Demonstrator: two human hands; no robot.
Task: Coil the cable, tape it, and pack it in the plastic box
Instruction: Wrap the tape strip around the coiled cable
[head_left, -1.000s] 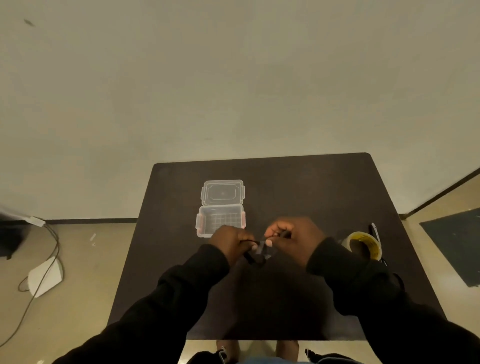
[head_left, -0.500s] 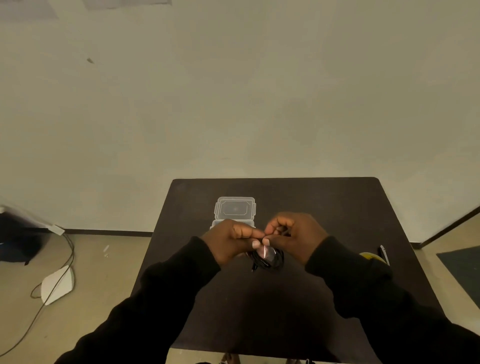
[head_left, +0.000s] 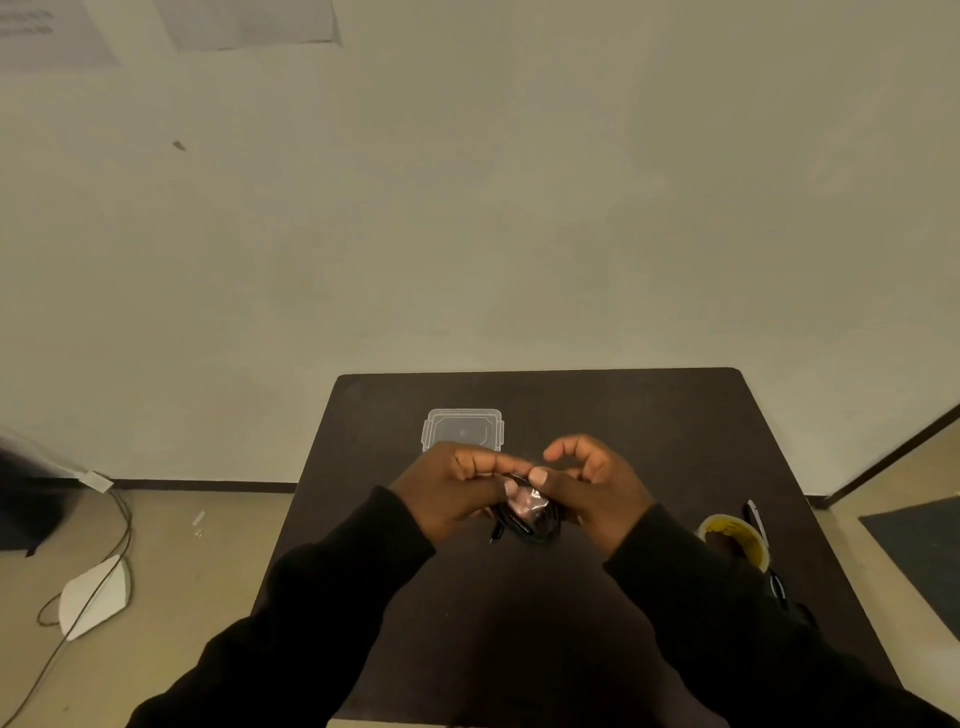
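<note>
Scene: A person in dark sleeves works over a dark tabletop (head_left: 649, 426) set against a pale wall.
Cable: The black cable (head_left: 530, 522) is bunched into a small coil held just above the tabletop between both hands, with a glint of clear tape (head_left: 525, 501) across its top.
Left hand: The left hand (head_left: 447, 491) is curled, knuckles up, its fingers closed on the coil's left side, apparently to keep the loops from springing apart.
Right hand: The right hand (head_left: 592, 486) pinches at the tape with thumb on top while the other fingers arch upward, likely pressing the strip down around the bundle.
Box: The plastic box (head_left: 462, 428) sits just beyond the hands; only its clear lid shows, the rest hidden behind the left hand.
Tape roll: A yellow tape roll (head_left: 735, 540) lies to the right beside a pen (head_left: 756, 519), within easy reach.
Stage: Taping appears underway; packing is not yet done.
</note>
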